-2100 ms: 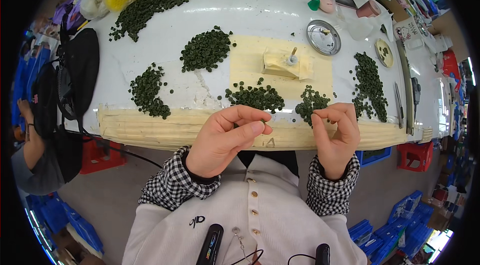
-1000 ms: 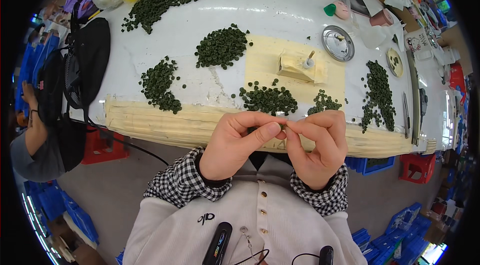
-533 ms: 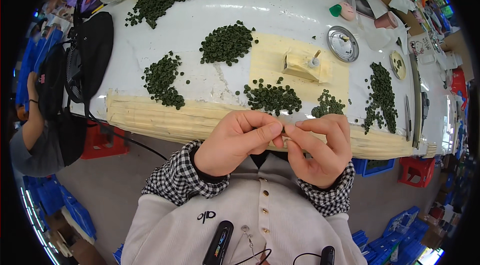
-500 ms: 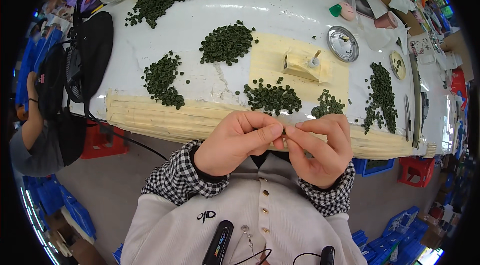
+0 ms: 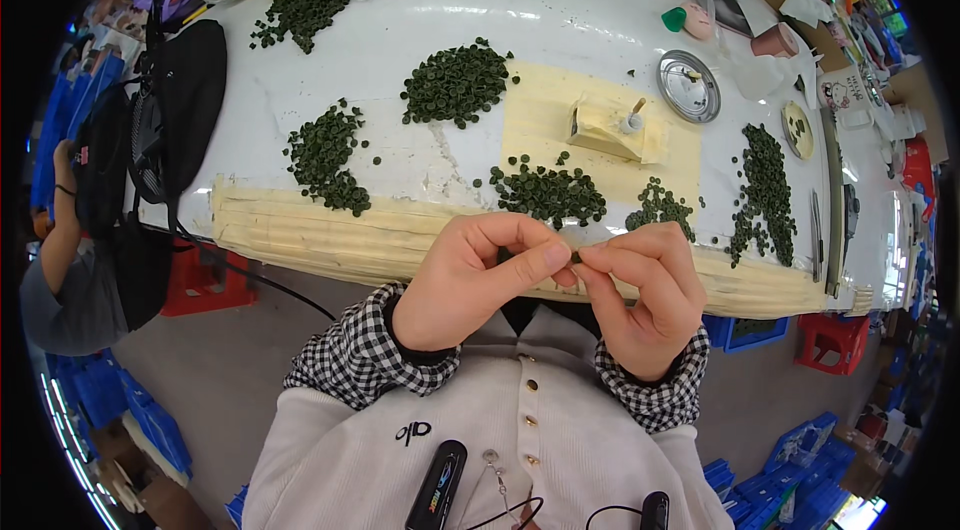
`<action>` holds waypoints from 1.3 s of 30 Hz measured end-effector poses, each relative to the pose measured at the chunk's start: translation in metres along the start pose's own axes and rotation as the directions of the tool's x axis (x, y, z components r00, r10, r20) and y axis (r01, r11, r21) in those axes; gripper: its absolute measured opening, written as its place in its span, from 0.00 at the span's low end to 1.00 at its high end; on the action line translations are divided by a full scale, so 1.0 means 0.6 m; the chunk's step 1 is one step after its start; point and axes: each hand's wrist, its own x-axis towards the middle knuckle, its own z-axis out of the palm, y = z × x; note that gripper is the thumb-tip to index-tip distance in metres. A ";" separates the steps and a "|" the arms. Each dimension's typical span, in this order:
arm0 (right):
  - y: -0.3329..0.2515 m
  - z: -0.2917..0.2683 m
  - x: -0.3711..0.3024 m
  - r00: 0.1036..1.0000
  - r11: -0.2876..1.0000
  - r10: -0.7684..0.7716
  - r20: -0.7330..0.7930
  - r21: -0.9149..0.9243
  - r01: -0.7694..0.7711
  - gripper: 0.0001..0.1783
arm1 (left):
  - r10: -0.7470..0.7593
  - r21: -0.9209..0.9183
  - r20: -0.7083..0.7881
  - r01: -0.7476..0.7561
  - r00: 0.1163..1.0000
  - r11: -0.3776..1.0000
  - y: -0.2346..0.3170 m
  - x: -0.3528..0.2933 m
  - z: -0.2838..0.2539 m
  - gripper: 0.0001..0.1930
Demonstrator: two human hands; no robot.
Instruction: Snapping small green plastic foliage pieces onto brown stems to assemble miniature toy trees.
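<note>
Close together over the table's front edge, my left hand [image 5: 462,280] and my right hand [image 5: 652,300] meet at the fingertips. Between them is a small dark green piece [image 5: 575,257], pinched by thumb and finger of both hands and mostly covered. Just beyond my fingers lies a heap of small round dark green pieces [image 5: 550,195]. To its right is a smaller cluster of the same pieces [image 5: 660,208]. Behind these, a tape-covered block [image 5: 592,127] with an upright peg [image 5: 636,116] stands on a yellowish sheet [image 5: 530,115].
More green heaps lie at the left [image 5: 325,162], the back [image 5: 455,85] and the right [image 5: 765,190]. A round metal dish [image 5: 688,87] and a small yellow dish [image 5: 796,130] sit back right. A black bag [image 5: 185,110] and another person's arm [image 5: 65,230] are at the left.
Both hands have shifted slightly, fingertips still together at the small green piece. My right fingers have moved a little upward and curled closer. The heaps look the same.
</note>
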 end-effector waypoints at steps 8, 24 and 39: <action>-0.002 -0.001 -0.006 0.984 0.961 0.169 0.059 0.213 -0.178 0.10 | 0.069 0.181 -0.010 -0.067 0.998 0.981 -0.001 -0.003 -0.007 0.04; -0.007 0.024 -0.025 0.863 0.710 0.491 0.118 0.520 -0.475 0.06 | 0.198 0.267 -0.074 -0.172 0.977 0.948 -0.014 -0.005 -0.001 0.04; 0.008 0.006 -0.030 0.837 0.777 0.543 -0.068 0.420 -0.470 0.08 | 0.549 0.832 -0.002 -0.304 0.836 0.465 -0.003 0.010 -0.015 0.06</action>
